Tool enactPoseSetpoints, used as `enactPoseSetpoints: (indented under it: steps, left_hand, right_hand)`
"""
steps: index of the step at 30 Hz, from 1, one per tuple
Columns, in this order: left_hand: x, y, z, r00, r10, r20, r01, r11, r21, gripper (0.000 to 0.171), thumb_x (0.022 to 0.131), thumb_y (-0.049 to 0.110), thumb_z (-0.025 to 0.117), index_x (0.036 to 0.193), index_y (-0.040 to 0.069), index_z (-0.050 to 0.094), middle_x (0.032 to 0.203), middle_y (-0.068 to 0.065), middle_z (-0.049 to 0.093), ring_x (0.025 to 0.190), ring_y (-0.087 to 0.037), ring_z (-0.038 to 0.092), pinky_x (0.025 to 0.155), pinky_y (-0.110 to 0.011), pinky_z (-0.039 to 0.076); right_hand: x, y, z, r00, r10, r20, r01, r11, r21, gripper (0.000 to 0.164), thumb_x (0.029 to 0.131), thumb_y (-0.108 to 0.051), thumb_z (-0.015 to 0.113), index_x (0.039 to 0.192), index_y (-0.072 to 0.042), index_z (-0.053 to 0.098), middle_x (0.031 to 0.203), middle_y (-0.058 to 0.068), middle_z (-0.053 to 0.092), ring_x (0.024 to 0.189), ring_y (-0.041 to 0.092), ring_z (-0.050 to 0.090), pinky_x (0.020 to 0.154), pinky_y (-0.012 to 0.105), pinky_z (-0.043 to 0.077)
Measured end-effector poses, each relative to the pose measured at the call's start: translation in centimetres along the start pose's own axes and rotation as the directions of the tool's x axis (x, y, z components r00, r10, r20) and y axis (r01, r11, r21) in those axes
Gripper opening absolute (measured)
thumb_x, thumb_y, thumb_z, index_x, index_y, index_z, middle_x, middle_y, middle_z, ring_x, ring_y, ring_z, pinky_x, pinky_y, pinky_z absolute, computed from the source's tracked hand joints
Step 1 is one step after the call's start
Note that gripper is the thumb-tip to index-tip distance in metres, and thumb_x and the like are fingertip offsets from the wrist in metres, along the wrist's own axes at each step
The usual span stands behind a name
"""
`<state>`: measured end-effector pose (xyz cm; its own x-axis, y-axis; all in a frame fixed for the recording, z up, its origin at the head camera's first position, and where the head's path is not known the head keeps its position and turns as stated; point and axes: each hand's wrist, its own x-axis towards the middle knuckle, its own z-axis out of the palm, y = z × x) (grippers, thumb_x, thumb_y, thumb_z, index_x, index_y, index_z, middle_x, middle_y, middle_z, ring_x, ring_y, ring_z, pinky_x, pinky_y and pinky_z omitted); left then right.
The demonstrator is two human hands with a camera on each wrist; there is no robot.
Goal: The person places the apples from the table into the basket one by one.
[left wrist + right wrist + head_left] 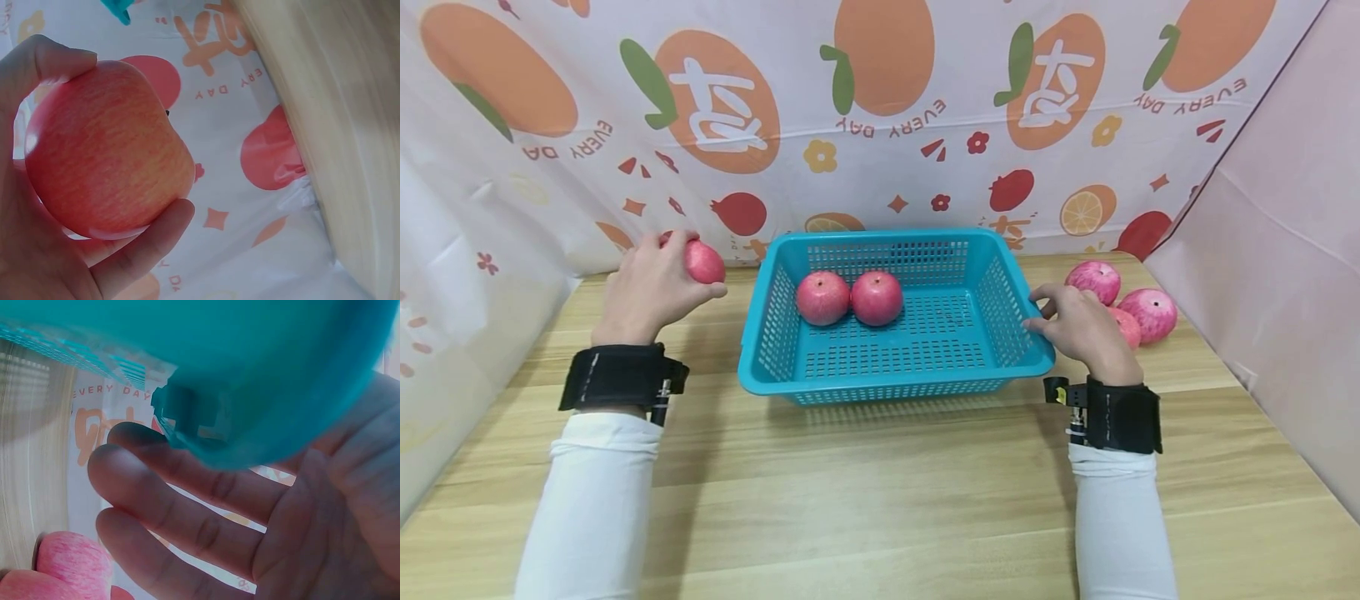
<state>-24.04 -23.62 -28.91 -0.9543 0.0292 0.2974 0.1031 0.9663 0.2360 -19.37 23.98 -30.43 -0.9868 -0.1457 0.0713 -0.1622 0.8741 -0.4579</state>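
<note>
My left hand (651, 283) holds a red apple (704, 262) to the left of the blue plastic basket (895, 387). In the left wrist view, the thumb and fingers curl round that apple (112, 153), which has a yellowish-red streaked skin. My right hand (1078, 325) grips the basket's right rim, thumb on the inner side. From the right wrist, the fingers (181, 512) show curled under the basket's rim (250, 447). Two red apples, one on the left (823, 298) and one beside it (877, 298), sit inside the basket at its left half.
Right of the basket lie a striped pink apple (1093, 282), another striped one (1148, 315) and a redder apple (1126, 327) partly hidden by my right hand. A fruit-printed cloth (880, 179) hangs behind the wooden table (880, 500). A pale wall (1285, 250) bounds the right side.
</note>
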Motion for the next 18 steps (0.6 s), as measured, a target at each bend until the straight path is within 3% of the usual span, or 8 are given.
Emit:
enactPoseSetpoints:
  steps: [9, 18]
  left_hand:
    - [0.3, 1.0, -0.4, 0.999, 0.028, 0.032, -0.028, 1.000, -0.002, 0.080, 0.070, 0.039, 0.070, 0.133, 0.006, 0.033, 0.115, -0.028, 0.038, 0.093, -0.046, 0.037, 0.068, -0.065, 0.045]
    - [0.7, 1.9, -0.7, 0.998, 0.057, 0.021, -0.057, 0.998, 0.009, 0.078, 0.070, 0.039, 0.069, 0.133, 0.007, 0.035, 0.113, -0.027, 0.039, 0.090, -0.046, 0.040, 0.066, -0.065, 0.045]
  right_hand:
    - [0.1, 0.0, -0.2, 1.000, 0.009, 0.011, -0.009, 1.000, 0.000, 0.044, 0.082, -0.016, 0.065, 0.119, 0.002, 0.050, 0.099, 0.025, 0.060, 0.079, 0.032, 0.058, 0.067, 0.047, 0.053]
    - [0.3, -0.1, -0.5, 1.000, 0.009, 0.022, -0.009, 1.000, 0.003, 0.046, 0.082, -0.016, 0.065, 0.120, 0.003, 0.050, 0.099, 0.025, 0.059, 0.079, 0.032, 0.059, 0.067, 0.047, 0.053]
